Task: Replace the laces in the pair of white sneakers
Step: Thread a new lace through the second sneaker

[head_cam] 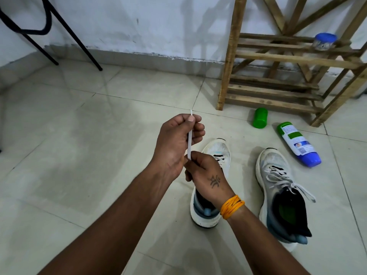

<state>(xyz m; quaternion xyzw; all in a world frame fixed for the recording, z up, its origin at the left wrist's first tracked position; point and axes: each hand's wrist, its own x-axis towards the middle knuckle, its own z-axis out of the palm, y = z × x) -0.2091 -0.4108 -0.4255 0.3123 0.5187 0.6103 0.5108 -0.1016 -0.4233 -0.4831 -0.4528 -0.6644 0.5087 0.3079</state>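
Two white sneakers stand on the tiled floor. The left sneaker (216, 149) is partly hidden behind my right hand; the right sneaker (278, 187) still carries a white lace, loosely undone. Between my hands a white lace (190, 141) runs stretched, raised above the floor. My left hand (178, 139) pinches its upper end near the tip, thumb against fingers. My right hand (204, 175), with an orange thread band on the wrist, grips the lace's lower part just below the left hand. Where the lace goes below my right hand is hidden.
A wooden slatted rack (278, 80) stands at the back right with a blue-lidded jar (324, 41) on a shelf. A green cap (260, 118) and a green-and-blue bottle (297, 143) lie on the floor. Black chair legs (49, 36) stand at the back left by the wall.
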